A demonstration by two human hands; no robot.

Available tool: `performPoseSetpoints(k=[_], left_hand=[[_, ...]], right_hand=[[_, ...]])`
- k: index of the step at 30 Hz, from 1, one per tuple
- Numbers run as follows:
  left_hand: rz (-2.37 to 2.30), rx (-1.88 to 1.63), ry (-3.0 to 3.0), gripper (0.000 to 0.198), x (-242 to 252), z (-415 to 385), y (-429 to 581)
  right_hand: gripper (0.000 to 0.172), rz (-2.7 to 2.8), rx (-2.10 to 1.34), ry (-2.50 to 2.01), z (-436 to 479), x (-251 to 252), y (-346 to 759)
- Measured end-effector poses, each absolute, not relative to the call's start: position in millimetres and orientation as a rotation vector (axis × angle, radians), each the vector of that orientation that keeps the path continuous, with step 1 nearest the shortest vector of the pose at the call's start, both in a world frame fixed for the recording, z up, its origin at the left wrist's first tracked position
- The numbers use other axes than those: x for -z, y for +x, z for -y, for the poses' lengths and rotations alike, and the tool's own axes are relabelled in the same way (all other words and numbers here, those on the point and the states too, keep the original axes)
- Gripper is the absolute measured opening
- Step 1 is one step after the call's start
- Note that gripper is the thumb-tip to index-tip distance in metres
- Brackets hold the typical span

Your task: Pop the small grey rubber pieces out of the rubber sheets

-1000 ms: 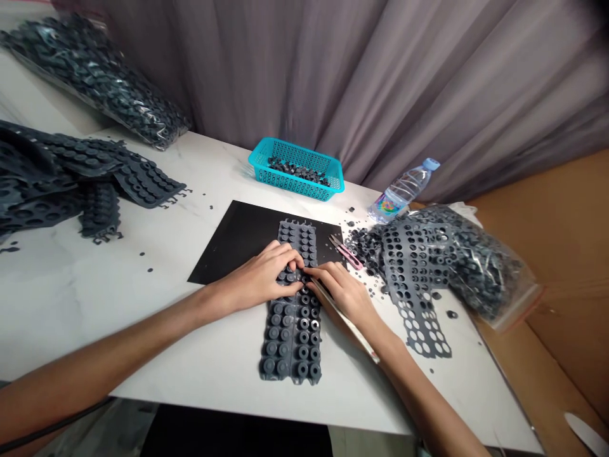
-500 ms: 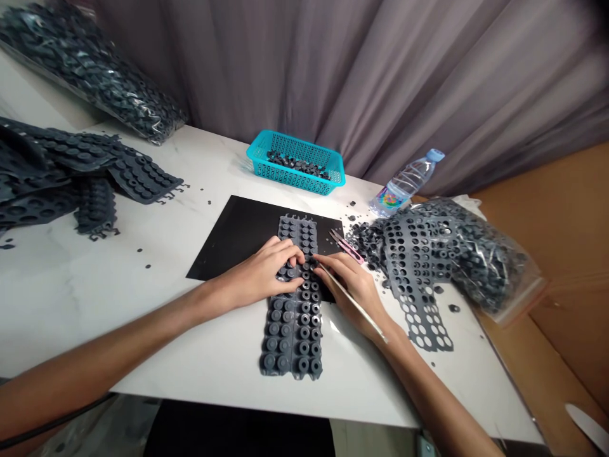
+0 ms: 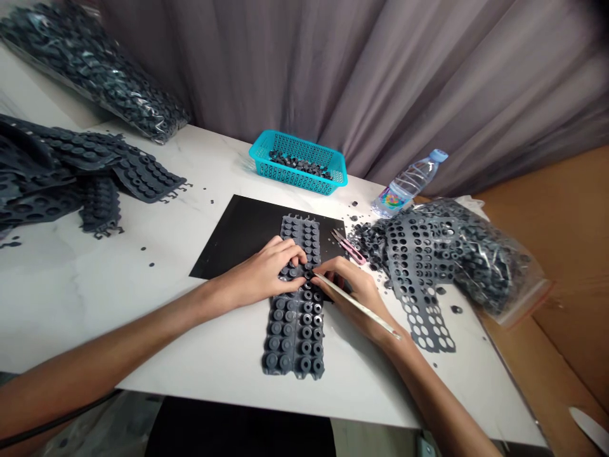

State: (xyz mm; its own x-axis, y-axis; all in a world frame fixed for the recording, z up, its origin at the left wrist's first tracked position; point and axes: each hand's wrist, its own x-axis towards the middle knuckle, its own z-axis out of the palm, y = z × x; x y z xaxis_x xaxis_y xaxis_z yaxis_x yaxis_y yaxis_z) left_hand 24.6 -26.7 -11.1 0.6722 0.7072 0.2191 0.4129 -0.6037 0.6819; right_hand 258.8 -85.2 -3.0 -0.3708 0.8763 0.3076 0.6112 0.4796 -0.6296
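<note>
A dark grey rubber sheet (image 3: 295, 330) with rows of round, raised parts lies lengthwise in front of me, its far part over a black mat (image 3: 238, 231). In the right-hand columns of its near part, the round parts show open holes. My left hand (image 3: 280, 263) is closed on the sheet's middle, thumb and curled fingers pressing on the rubber. My right hand (image 3: 352, 289) pinches a thin whitish stick-like tool (image 3: 364, 309), whose tip is at the right columns, close to my left fingertips. The exact tip is hidden by the fingers.
A turquoise basket (image 3: 299, 181) holds small dark pieces. Pink-handled snips (image 3: 351, 249) lie right of the sheet, beside loose dark bits, a water bottle (image 3: 410, 184), a punched-out sheet (image 3: 428, 317) and a filled plastic bag (image 3: 499, 273). More rubber sheets (image 3: 147, 174) and another bag (image 3: 95, 70) are at left.
My right hand has shifted slightly toward me along the sheet, the stick-like tool moving with it. My left hand stays in place on the sheet. The whole view has drifted slightly.
</note>
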Motion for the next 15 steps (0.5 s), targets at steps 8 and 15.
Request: performPoseSetpoints(k=[8, 15], left_hand=[[-0.871, -0.629, 2.287, 0.019, 10.4, 26.4, 25.8], [-0.855, -0.641, 2.292, 0.018, 11.6, 25.9, 25.8]], right_hand=[[0.016, 2.185, -0.486, -1.259, 87.2, 2.8, 258.9], [0.018, 2.225, -0.346, -1.325, 85.9, 5.0, 256.8]])
